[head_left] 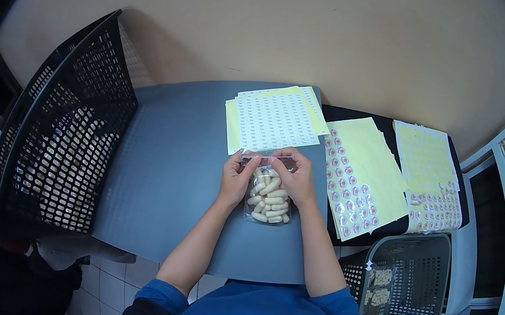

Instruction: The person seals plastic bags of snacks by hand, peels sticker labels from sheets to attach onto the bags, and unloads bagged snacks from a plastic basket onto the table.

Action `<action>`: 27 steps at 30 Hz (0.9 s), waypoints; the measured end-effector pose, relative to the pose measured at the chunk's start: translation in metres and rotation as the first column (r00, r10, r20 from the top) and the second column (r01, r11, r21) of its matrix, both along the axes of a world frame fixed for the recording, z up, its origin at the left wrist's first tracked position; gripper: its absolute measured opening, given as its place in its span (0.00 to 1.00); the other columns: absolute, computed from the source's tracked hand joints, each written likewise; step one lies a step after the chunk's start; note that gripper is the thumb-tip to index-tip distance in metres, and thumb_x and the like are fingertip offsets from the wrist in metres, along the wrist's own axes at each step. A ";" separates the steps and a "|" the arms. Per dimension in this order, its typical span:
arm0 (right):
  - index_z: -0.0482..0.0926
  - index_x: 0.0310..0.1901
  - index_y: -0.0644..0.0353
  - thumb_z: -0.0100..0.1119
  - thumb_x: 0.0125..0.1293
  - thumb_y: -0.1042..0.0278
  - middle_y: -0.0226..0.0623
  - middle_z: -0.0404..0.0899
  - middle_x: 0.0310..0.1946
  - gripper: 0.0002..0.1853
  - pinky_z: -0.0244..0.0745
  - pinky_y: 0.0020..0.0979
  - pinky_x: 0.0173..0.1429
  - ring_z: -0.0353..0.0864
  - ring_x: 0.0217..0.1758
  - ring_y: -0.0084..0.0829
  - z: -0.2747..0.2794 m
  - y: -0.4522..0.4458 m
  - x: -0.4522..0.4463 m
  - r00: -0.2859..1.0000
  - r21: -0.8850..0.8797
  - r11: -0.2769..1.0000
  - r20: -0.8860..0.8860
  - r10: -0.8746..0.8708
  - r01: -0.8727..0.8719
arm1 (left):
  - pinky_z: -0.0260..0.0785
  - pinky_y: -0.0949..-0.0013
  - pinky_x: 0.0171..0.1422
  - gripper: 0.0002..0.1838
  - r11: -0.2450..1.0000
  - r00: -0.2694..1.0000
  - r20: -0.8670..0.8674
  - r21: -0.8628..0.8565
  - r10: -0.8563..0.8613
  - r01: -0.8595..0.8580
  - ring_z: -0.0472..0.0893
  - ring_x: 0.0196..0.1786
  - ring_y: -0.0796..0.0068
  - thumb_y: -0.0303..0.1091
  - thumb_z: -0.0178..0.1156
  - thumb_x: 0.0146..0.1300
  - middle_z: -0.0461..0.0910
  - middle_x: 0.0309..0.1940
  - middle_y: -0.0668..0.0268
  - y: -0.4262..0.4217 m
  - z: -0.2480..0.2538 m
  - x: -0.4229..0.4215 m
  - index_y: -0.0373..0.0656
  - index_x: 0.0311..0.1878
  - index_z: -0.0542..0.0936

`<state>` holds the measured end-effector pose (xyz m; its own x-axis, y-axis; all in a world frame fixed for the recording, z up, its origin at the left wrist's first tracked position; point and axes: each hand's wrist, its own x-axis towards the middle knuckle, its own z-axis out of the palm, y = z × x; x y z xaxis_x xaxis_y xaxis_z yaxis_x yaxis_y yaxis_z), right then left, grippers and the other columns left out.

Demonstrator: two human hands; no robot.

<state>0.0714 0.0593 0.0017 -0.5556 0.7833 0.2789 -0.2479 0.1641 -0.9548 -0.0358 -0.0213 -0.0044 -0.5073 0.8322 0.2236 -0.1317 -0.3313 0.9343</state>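
Note:
A clear plastic bag (270,199) filled with pale, oblong pieces is between my hands over the grey tabletop, its top edge towards the wall. My left hand (237,178) pinches the left side of the bag's top edge. On the right side of that edge, my right hand (296,177) has its thumb and fingers closed on the plastic. The two thumbs lie close together at the bag's mouth; whether it is sealed I cannot tell. Just beyond my hands are yellow-backed sheets of small printed labels (275,119).
A tall black perforated basket (97,54) stands at the left of the grey table (163,178). Sheets of round stickers (349,199) and another sticker sheet (428,203) lie on a black surface at right. Below them, a grey-green basket (441,271) holds similar packed bags. A wall rises behind.

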 end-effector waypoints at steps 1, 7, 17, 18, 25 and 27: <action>0.74 0.32 0.63 0.59 0.53 0.71 0.29 0.76 0.26 0.06 0.67 0.17 0.34 0.73 0.30 0.16 0.002 -0.001 0.001 1.000 -0.001 1.000 0.000 0.001 -0.001 | 0.65 0.79 0.40 0.06 1.000 1.000 0.000 -0.001 0.001 -0.001 0.73 0.35 0.83 0.30 0.51 0.60 0.76 0.33 0.66 -0.001 0.000 0.000 0.38 0.36 0.72; 0.75 0.31 0.64 0.59 0.51 0.74 0.33 0.77 0.28 0.06 0.69 0.20 0.36 0.75 0.31 0.19 0.005 -0.001 -0.001 1.000 -0.034 0.999 0.024 0.020 -0.019 | 0.66 0.79 0.41 0.06 0.999 1.000 -0.011 0.045 0.007 -0.007 0.74 0.36 0.82 0.28 0.52 0.59 0.76 0.32 0.65 0.001 -0.004 -0.002 0.37 0.37 0.71; 0.75 0.31 0.64 0.60 0.51 0.73 0.33 0.77 0.28 0.06 0.70 0.21 0.36 0.76 0.32 0.21 0.005 -0.003 -0.003 0.999 -0.019 1.000 0.036 -0.011 0.012 | 0.67 0.81 0.36 0.05 0.998 0.999 0.000 0.037 0.044 -0.044 0.74 0.33 0.83 0.28 0.52 0.59 0.76 0.30 0.64 0.001 -0.002 -0.001 0.37 0.36 0.71; 0.75 0.31 0.64 0.60 0.51 0.73 0.33 0.77 0.28 0.06 0.70 0.21 0.36 0.76 0.32 0.21 0.006 -0.003 -0.004 0.999 -0.017 1.000 0.042 -0.017 0.018 | 0.67 0.80 0.36 0.05 0.998 0.998 -0.002 0.032 0.060 -0.060 0.74 0.33 0.83 0.28 0.52 0.59 0.76 0.30 0.64 0.001 -0.002 -0.001 0.37 0.36 0.71; 0.75 0.30 0.64 0.60 0.50 0.73 0.32 0.76 0.28 0.06 0.70 0.21 0.37 0.76 0.32 0.21 0.005 -0.007 -0.007 0.999 -0.006 0.999 -0.006 -0.046 0.046 | 0.67 0.80 0.37 0.04 0.994 0.993 -0.062 0.049 0.101 -0.098 0.74 0.33 0.83 0.28 0.52 0.59 0.75 0.30 0.66 0.000 0.002 0.001 0.37 0.35 0.71; 0.75 0.30 0.64 0.60 0.50 0.74 0.31 0.76 0.28 0.06 0.68 0.21 0.37 0.75 0.31 0.20 0.002 -0.006 -0.008 0.999 0.003 0.999 -0.016 -0.041 0.041 | 0.66 0.80 0.37 0.04 0.992 0.992 -0.059 0.068 0.114 -0.110 0.74 0.32 0.82 0.27 0.52 0.59 0.76 0.30 0.65 0.000 0.002 0.002 0.38 0.35 0.71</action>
